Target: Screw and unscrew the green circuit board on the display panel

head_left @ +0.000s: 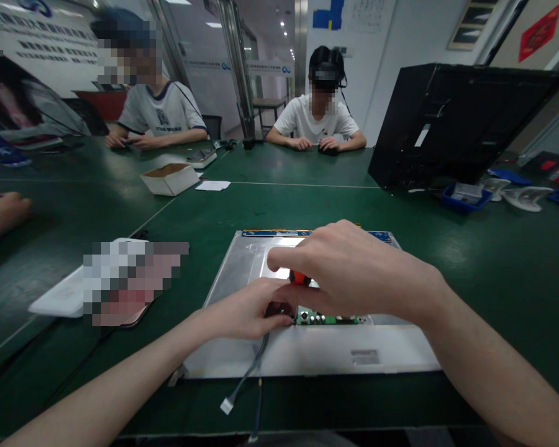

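A silver metal panel (pixel 317 357) lies flat on the green table in front of me. On it sits a small green circuit board (pixel 328 319). My right hand (pixel 354 270) is closed around a tool with a red-orange handle (pixel 299 277), held upright over the board's left end. My left hand (pixel 249 310) rests on the panel just left of the board, fingertips pinched near the tool's tip; what they pinch is hidden. A thin grey cable with a white plug (pixel 242 382) runs from under my left hand off the panel's front edge.
A white paper and a phone-sized object (pixel 121 285) lie to the left. Further back are an open cardboard box (pixel 170 178), a black monitor back (pixel 451 124) and a blue tray (pixel 466 197). Two people sit across the table; another hand (pixel 2 211) rests at far left.
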